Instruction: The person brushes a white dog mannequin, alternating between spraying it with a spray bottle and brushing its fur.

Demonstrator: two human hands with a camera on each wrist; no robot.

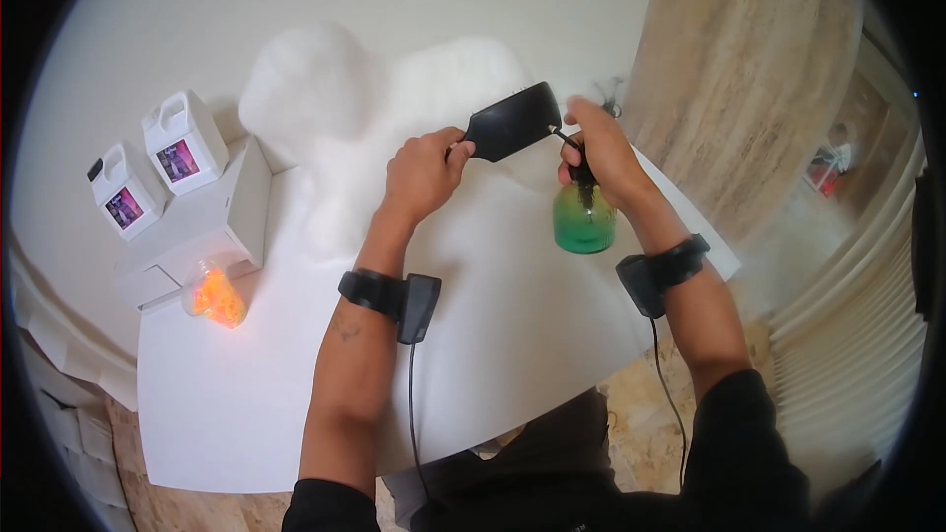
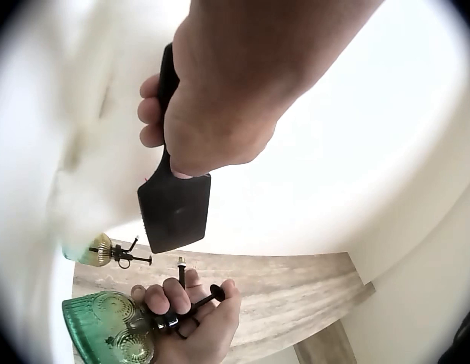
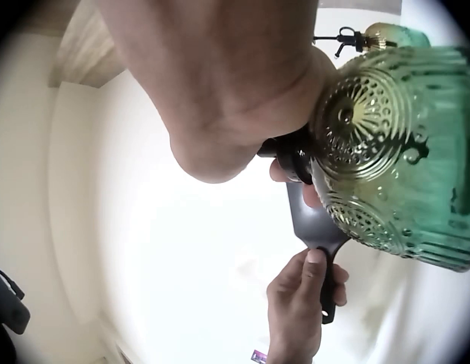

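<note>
A black paddle hairbrush (image 1: pixel 512 125) is gripped by its handle in my left hand (image 1: pixel 422 172), its flat back facing the head camera. My right hand (image 1: pixel 606 153) grips the black pump top of a ribbed glass spray bottle (image 1: pixel 583 222), coloured yellow above and green below. The bottle's thin nozzle points at the brush head, close by its end. In the left wrist view, right-hand fingers (image 2: pixel 174 294) curl round the pump's neck. Seen from the right wrist, the bottle's embossed glass (image 3: pixel 402 152) fills the right side and partly covers the brush (image 3: pixel 314 220).
Fluffy white masses (image 1: pixel 305 84) stand along the back of the white table (image 1: pixel 227 414). At left, two white jugs (image 1: pixel 185 143) with purple labels stand on a white box (image 1: pixel 241 202), near a clear container of bright orange contents (image 1: pixel 217 298). Another spray bottle (image 2: pixel 98 249) stands farther back.
</note>
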